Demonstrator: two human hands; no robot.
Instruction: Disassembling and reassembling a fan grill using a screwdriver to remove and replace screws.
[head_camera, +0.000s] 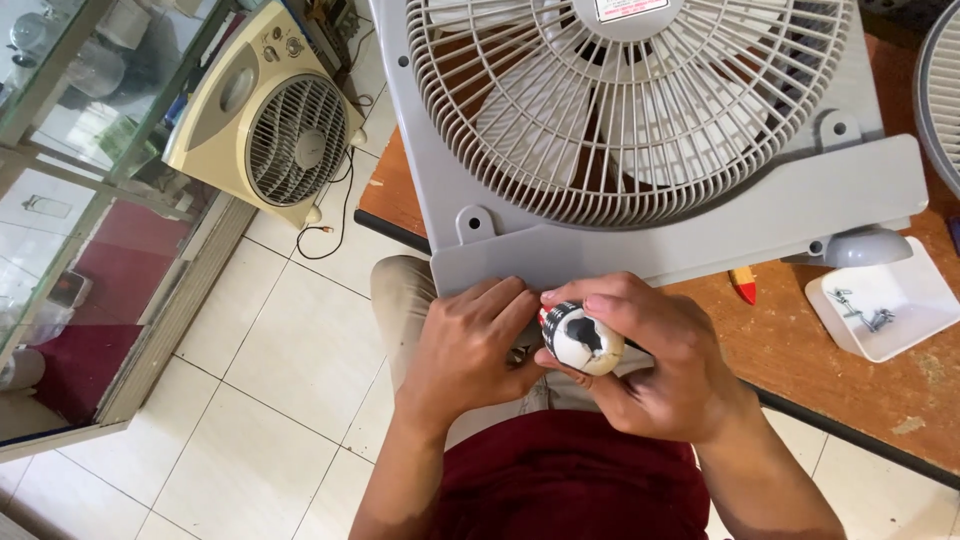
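Observation:
A grey box fan lies grille-up on a wooden table, its lower edge overhanging toward me. My right hand is closed around a screwdriver handle with a white, black and red rounded end, held at the fan's lower edge. My left hand presses against the same edge beside the handle, fingers curled near the tool's shaft. The screwdriver's tip is hidden behind my fingers.
A white tray with a few screws sits on the table to the right, next to a red-and-yellow tool tip. A cream box fan stands on the tiled floor at the left by a glass cabinet. Another fan grille shows at the right edge.

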